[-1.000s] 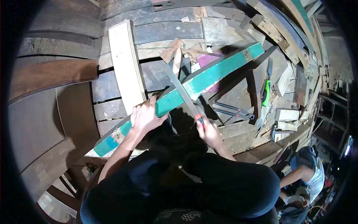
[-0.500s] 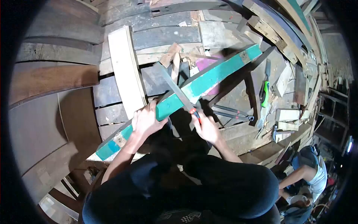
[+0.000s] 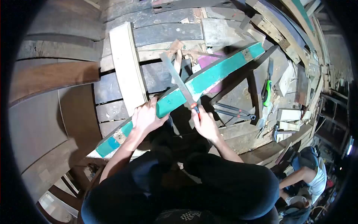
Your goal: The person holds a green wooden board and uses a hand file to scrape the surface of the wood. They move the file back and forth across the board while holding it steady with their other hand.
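A long green-painted wooden beam [image 3: 216, 74] lies diagonally in front of me, with worn bare patches near both ends. My left hand [image 3: 146, 118] is closed around its nearer part, fingers over the far edge and thumb on the green face. My right hand [image 3: 204, 121] grips the red and black handle of a flat metal file [image 3: 179, 80]. The file's blade lies across the beam near its middle, and its tip points away over the far side. Part of the handle is hidden in my fist.
A pale plank [image 3: 127, 69] lies left of the beam. Right of it are long-handled pincers [image 3: 235, 112], a green-handled tool [image 3: 267, 89], a hammer [image 3: 278, 132] and small wood blocks [image 3: 289, 115]. Another person [image 3: 307, 173] sits at lower right.
The file has slid slightly forward, away from me, across the beam, with my right hand following. My left hand keeps its hold on the beam. The view has shifted a little.
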Available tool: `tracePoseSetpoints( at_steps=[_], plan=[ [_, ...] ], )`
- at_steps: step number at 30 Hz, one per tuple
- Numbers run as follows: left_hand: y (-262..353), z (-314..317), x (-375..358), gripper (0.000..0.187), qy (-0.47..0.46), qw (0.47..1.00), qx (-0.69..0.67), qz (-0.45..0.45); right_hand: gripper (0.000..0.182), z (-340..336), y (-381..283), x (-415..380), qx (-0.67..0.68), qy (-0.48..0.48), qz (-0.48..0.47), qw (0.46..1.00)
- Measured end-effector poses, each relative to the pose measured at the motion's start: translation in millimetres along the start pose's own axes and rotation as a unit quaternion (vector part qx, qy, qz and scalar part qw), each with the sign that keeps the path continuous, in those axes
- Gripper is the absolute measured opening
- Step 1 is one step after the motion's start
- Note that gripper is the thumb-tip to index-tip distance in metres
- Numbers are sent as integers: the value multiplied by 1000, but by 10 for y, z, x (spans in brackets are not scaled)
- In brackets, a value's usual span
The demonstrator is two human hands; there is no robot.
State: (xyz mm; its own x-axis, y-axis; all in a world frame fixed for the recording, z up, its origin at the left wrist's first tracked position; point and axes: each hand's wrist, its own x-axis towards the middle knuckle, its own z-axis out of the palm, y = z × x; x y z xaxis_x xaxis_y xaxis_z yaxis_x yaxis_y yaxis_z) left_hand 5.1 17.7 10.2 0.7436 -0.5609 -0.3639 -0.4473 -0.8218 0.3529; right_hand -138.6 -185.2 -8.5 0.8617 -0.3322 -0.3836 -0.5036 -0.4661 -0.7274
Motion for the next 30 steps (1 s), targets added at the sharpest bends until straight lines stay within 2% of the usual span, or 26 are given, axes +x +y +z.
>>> tracePoseSetpoints(
  at_steps=[2, 5, 8, 9, 12, 14, 16, 20, 22, 24, 26, 27, 30],
  plan=[
    [-12, -27, 25, 73, 1, 1000, 7, 5, 30, -85, 17, 19, -20, -35, 16, 999],
    [5, -25, 23, 73, -12, 1000, 3, -4, 24, -36, 245, -286, 40, -7, -15, 999],
    [-37, 35, 5, 72, 14, 1000, 11, 13, 28, -14, 371, -760, -33, 17, 3, 999],
    [-17, 5, 3, 71, 3, 1000, -12, 5, 30, -10, 361, -822, -57, -2, 57, 997],
    [5, -18, 19, 70, 6, 1000, 0, 2, 28, 18, 418, -630, 11, 43, -68, 997],
    [-46, 74, 7, 66, 51, 998, -27, 26, 24, 49, 372, -340, 1, -14, 23, 1000],
    [-59, 86, 1, 66, 58, 998, -25, 28, 24, 16, 127, -73, -12, 25, -37, 999],
    [-31, 35, 10, 65, 44, 999, -5, 26, 25, -52, 147, -107, 10, -12, 12, 1000],
    [-44, 22, 9, 67, 19, 999, -1, 25, 25, 35, 474, -430, -6, 27, -55, 998],
    [-46, 24, 17, 65, 24, 999, 1, 31, 26, -78, 457, -818, -7, 15, -7, 1000],
    [-46, 26, 16, 63, 27, 999, -6, 32, 26, -85, 502, -1048, -61, -28, 130, 989],
    [-41, 13, 19, 62, 9, 1000, -24, 17, 27, -148, 335, -1003, -95, -36, 135, 986],
    [-49, 46, 11, 62, 18, 1000, -16, 20, 29, 86, 654, -680, -30, 43, -62, 997]
  ],
)
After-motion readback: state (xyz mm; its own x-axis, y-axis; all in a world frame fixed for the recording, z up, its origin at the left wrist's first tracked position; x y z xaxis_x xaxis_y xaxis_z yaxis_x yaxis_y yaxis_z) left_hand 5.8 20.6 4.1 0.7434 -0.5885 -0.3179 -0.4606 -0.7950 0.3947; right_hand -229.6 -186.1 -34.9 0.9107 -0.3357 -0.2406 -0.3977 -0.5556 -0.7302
